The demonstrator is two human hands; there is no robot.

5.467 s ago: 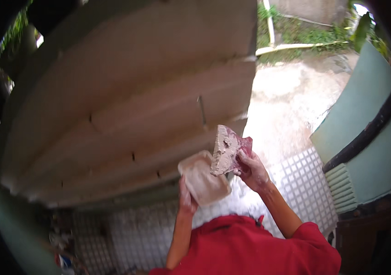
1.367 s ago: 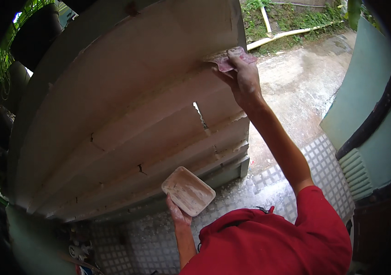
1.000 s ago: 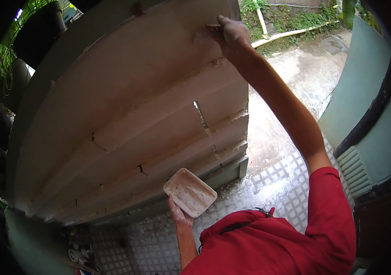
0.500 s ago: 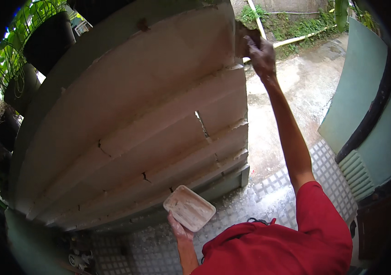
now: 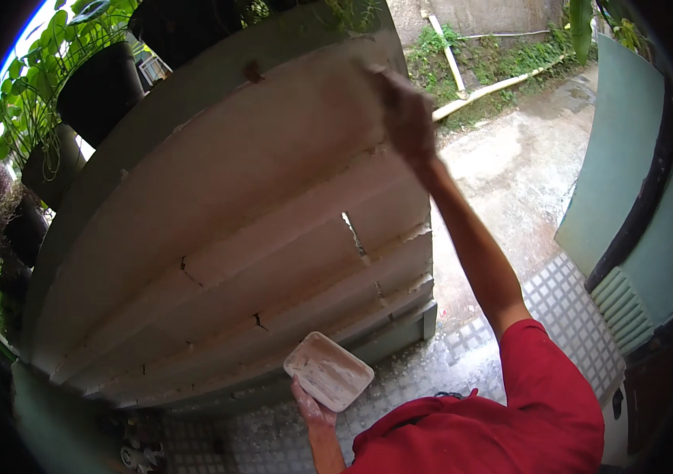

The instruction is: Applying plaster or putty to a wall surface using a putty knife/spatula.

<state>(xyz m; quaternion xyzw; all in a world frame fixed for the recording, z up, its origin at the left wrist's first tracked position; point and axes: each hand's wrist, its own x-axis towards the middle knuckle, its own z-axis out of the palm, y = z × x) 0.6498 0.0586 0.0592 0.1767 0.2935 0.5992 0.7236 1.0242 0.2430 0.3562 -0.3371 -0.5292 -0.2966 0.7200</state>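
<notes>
Left hand (image 5: 313, 404): clamped on the lower-left edge of a shallow, off-white, rounded-rectangular tray (image 5: 358, 385); pale paste (image 5: 325, 366) smeared inside. Tray located before the lower part of a large, pale, horizontally ridged wall (image 5: 257, 174). Right hand (image 5: 409, 118): raised at the wall's upper right, motion-blurred; cannot tell whether closed on anything or touching the surface. Wall has a narrow, ragged slit (image 5: 354, 235) right of centre. Grey-and-white checked tile floor (image 5: 463, 355) below.
</notes>
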